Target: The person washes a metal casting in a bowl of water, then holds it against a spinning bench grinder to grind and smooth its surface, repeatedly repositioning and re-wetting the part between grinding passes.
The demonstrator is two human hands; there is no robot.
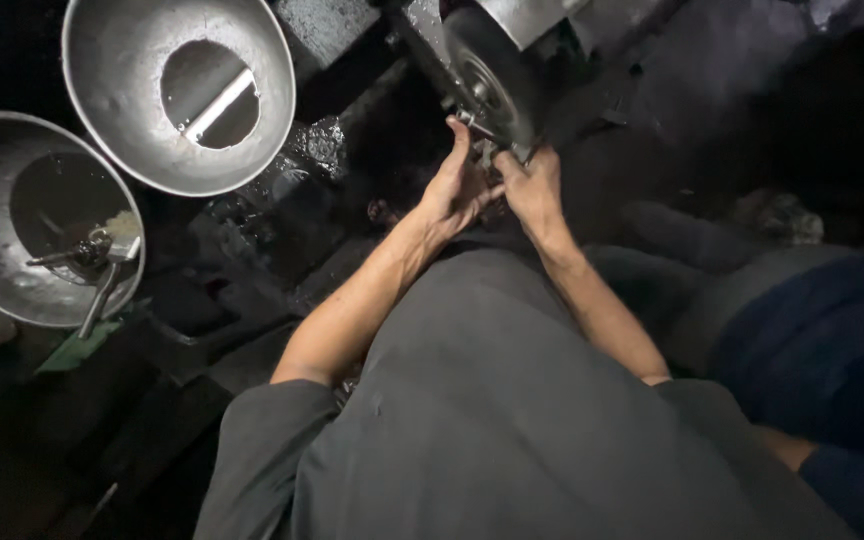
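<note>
Both hands are meeting at the lower edge of a round metal wheel (487, 85) on a dark machine. The left hand (455, 190) is reaching up with fingers stretched along the wheel's rim, touching it; whether it is grasping anything is hard to tell. The right hand (534, 190) is curling just beside it, closing on a small metal piece (487, 155) pressed to the wheel's bottom edge. Little room is showing between the two hands. Two metal funnel-shaped bowls (102, 60) are sitting well apart to the left, one holding a small tool (92, 255). Dark floor is lying open between bowls and machine
</note>
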